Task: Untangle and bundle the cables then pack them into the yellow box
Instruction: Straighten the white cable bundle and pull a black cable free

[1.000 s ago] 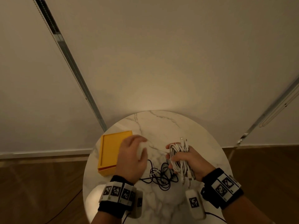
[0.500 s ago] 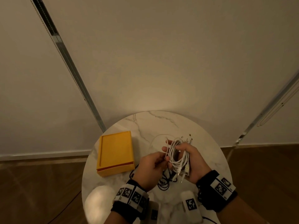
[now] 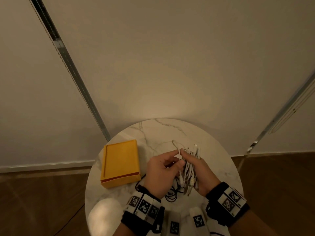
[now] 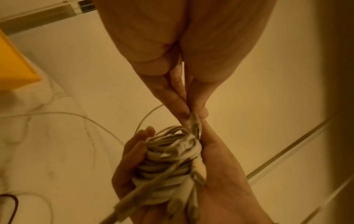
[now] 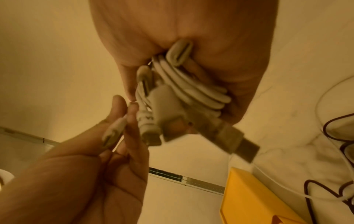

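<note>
Bundling now, the right hand grips the white cables, the left hand pinches one loose end, which I think needs wrapping round next.

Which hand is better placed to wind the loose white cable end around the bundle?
Probably the left hand: it already pinches the loose white cable end, while the right hand is occupied gripping the white cable bundle.

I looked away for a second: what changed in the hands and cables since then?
The left hand came across from by the yellow box and now pinches a white cable end at the bundle. The right hand still holds the bundle. Box and black cable stayed put.
</note>
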